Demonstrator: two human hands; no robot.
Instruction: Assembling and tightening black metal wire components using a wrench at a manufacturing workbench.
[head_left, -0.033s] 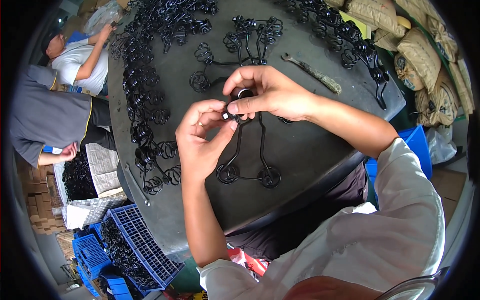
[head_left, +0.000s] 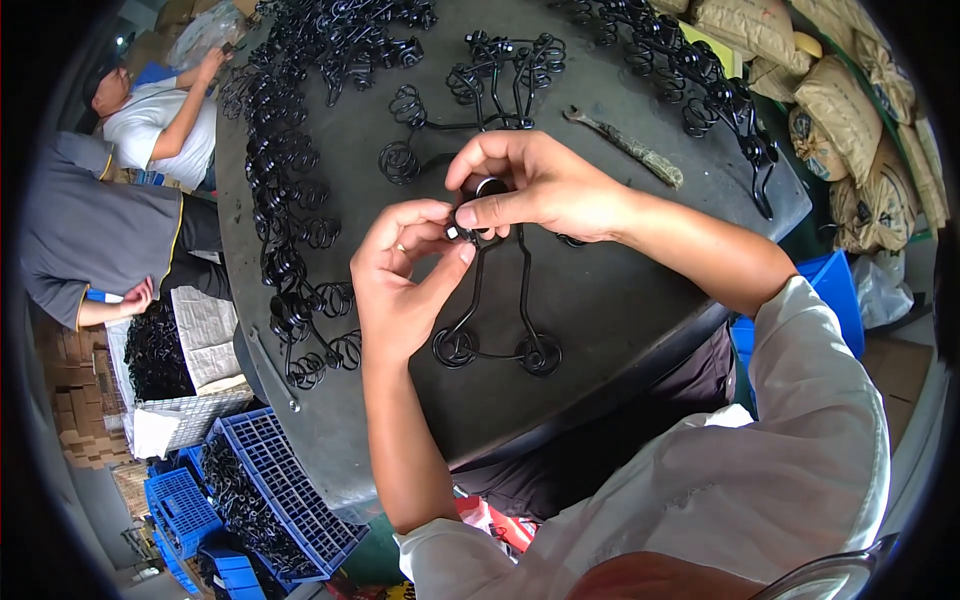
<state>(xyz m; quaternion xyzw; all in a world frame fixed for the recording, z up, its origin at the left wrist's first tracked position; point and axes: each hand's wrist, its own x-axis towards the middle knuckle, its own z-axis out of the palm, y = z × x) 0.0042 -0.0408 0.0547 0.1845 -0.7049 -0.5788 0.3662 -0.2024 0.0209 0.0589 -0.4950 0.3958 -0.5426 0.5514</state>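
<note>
A black wire frame [head_left: 524, 300] with two spiral feet lies on the dark round table [head_left: 620, 320] in front of me. My right hand [head_left: 545, 185] is closed around the frame's top end, where a small ring shows between the fingers. My left hand [head_left: 405, 275] meets it from the left. Its thumb and forefinger pinch a small black part [head_left: 452, 232] against that top end. The joint itself is mostly hidden by my fingers.
Heaps of similar black wire frames [head_left: 290, 200] line the table's left, back and right edges. A worn wrench [head_left: 625, 148] lies behind my right hand. Blue crates [head_left: 290, 490] stand at the lower left and tan sacks [head_left: 850, 90] at the right. Two other people [head_left: 110, 230] work at the left.
</note>
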